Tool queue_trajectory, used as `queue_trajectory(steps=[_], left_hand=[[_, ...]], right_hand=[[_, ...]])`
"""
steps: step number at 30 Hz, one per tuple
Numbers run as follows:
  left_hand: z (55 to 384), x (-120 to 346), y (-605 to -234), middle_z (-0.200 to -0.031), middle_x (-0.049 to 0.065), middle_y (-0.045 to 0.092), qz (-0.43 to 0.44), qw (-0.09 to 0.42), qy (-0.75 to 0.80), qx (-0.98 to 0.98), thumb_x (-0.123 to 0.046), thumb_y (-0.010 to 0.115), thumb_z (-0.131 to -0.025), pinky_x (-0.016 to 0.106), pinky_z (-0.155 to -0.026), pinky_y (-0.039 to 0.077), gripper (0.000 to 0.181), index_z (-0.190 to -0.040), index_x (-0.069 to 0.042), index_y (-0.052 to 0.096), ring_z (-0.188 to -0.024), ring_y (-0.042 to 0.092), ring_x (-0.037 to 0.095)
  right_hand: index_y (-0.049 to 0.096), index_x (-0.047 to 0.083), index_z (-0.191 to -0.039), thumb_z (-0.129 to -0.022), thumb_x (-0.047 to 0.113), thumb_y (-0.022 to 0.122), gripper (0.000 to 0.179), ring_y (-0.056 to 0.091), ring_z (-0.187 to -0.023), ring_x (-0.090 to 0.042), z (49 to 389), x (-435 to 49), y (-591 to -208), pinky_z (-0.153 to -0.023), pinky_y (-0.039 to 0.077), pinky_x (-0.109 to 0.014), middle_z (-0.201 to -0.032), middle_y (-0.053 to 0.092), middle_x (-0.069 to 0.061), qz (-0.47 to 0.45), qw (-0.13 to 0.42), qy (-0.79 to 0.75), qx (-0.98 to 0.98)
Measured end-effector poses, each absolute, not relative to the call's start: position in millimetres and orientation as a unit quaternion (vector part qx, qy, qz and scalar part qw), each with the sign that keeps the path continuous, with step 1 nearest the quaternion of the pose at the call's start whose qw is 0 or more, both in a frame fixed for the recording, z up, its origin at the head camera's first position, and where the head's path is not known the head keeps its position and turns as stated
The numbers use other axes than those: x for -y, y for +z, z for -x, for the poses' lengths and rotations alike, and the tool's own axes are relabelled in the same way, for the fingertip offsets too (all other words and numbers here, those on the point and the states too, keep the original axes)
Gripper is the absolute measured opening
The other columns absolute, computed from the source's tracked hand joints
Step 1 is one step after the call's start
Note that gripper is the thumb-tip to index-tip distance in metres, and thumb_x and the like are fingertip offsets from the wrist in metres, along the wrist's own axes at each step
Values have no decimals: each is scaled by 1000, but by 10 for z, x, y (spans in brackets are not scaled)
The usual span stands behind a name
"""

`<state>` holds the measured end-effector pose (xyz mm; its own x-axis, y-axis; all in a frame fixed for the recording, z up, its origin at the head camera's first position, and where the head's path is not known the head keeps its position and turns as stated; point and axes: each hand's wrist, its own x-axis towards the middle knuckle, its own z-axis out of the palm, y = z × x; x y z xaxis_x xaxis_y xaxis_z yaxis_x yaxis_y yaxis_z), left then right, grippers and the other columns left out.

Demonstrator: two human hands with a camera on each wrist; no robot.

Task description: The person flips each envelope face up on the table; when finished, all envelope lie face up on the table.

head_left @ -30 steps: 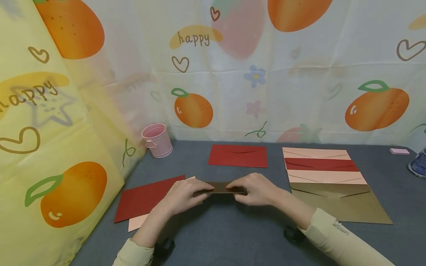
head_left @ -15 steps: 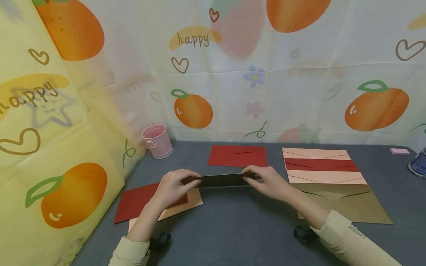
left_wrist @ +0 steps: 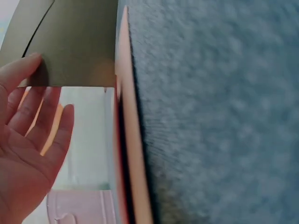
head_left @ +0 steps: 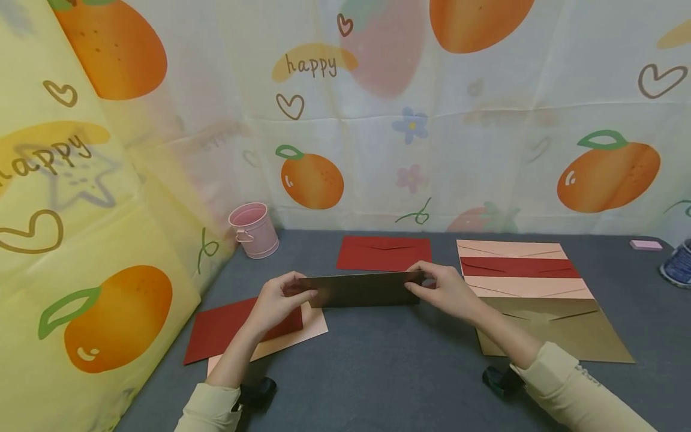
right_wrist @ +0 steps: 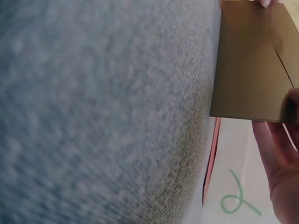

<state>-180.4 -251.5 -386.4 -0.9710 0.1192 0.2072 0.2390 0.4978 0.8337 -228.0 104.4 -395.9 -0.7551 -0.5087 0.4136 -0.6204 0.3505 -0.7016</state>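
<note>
An olive-brown envelope (head_left: 361,291) stands on its long edge, tilted up from the dark table, between both hands. My left hand (head_left: 276,306) pinches its left end, thumb on the near face and fingers behind, as the left wrist view also shows. At the other end my right hand (head_left: 445,292) pinches it the same way. The flap line crosses the envelope's face (left_wrist: 79,42) in the left wrist view. Below my left forearm lie a red envelope (head_left: 216,330) and, partly beneath it, peach envelopes (head_left: 310,324). Behind the held envelope rests another red envelope (head_left: 384,252).
At right, overlapping peach, red and peach envelopes lie above a large olive-gold envelope (head_left: 572,339). A small pink bucket (head_left: 254,233) stands back left. A pink block (head_left: 646,245) and a blue spool-like object (head_left: 677,265) sit far right. Fruit-print cloth hangs behind and left.
The olive-brown envelope has risen from nearly edge-on so its face now shows. My hands have spread apart to its ends, the right moving rightward and back, the left leftward.
</note>
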Motion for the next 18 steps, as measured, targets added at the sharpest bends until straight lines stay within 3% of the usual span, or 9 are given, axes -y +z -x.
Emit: queue_trajectory(steps=[10,18], left_hand=[[1848,2591,-3949,-96,3,71,85,18,-474,876,-16,75,-86,34,-85,50,18,-101,-8,71,-93,66,18],[1864,2602,-4008,-95,2,71,68,-1,-463,884,-15,75,-86,37,-86,49,16,-100,-8,70,-89,66,16]], right_hand=[[70,14,-99,-88,12,72,12,66,-89,-14,2316,-1051,-3983,-67,53,-27,-94,71,5,-305,10,444,842],[70,12,-99,-86,13,74,14,64,-85,-14,2348,-1058,-4034,-66,48,-30,-90,68,5,-297,4,400,867]])
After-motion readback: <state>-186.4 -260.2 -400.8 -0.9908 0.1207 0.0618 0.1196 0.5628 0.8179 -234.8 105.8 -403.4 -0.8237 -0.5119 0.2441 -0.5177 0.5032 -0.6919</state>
